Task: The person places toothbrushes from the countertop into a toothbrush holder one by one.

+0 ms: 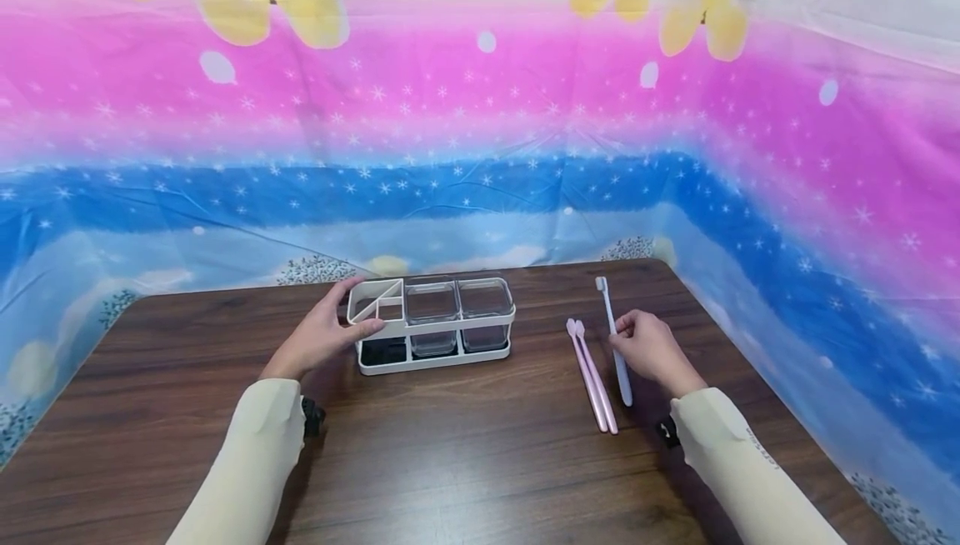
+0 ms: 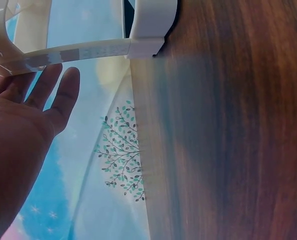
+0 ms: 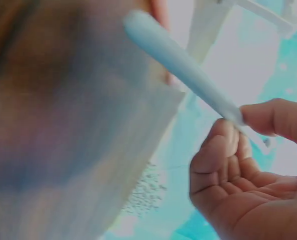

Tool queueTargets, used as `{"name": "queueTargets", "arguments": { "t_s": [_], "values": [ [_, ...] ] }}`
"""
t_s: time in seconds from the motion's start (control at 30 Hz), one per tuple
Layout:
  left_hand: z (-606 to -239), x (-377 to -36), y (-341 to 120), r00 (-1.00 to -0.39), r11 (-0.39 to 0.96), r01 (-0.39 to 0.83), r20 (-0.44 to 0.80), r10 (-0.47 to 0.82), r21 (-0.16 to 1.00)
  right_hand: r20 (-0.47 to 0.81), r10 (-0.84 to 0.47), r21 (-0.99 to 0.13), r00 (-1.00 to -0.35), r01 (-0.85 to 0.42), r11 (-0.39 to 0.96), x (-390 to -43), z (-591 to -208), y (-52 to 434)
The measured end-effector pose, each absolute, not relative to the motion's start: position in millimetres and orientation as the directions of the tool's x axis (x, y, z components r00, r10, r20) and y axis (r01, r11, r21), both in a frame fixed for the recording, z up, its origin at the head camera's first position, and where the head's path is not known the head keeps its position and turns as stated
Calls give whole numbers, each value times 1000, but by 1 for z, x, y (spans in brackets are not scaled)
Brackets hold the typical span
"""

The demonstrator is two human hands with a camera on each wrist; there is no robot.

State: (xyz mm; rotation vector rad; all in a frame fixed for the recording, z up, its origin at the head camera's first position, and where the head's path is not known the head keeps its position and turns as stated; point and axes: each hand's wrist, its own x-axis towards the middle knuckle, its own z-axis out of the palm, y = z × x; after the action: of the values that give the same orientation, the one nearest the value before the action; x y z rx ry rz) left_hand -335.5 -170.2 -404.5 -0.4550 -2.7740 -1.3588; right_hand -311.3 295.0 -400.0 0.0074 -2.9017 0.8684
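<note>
A white toothbrush holder [image 1: 457, 325] stands on the wooden table, with a divided compartment at its left end and two clear cups [image 1: 486, 298] in its other places. My left hand [image 1: 322, 332] grips the holder's left end, thumb on the front rim and fingers behind. In the left wrist view, fingertips show under the holder's white side [image 2: 151, 20]. Between thumb and fingers, my right hand [image 1: 651, 349] pinches a pale toothbrush [image 1: 622, 370] around its middle. Its handle end [image 3: 178, 65] points toward the camera in the right wrist view. Two pink toothbrushes [image 1: 597, 378] lie side by side left of it.
The dark brown table [image 1: 450, 462] ends at a back edge just behind the holder. A patterned pink and blue cloth [image 1: 450, 187] hangs behind the table and along its right side.
</note>
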Motion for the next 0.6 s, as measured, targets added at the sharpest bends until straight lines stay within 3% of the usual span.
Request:
{"name": "queueTargets", "arguments": {
  "t_s": [0.33, 0.6],
  "values": [
    [-404, -334, -170, -960, 555, 255, 139, 243, 791, 396, -43, -621, -917, -302, 723, -307, -369, 259],
    [-402, -333, -170, -962, 564, 245, 125, 244, 789, 481, -97, -662, -871, -434, 612, -303, -345, 220]
  ]
}}
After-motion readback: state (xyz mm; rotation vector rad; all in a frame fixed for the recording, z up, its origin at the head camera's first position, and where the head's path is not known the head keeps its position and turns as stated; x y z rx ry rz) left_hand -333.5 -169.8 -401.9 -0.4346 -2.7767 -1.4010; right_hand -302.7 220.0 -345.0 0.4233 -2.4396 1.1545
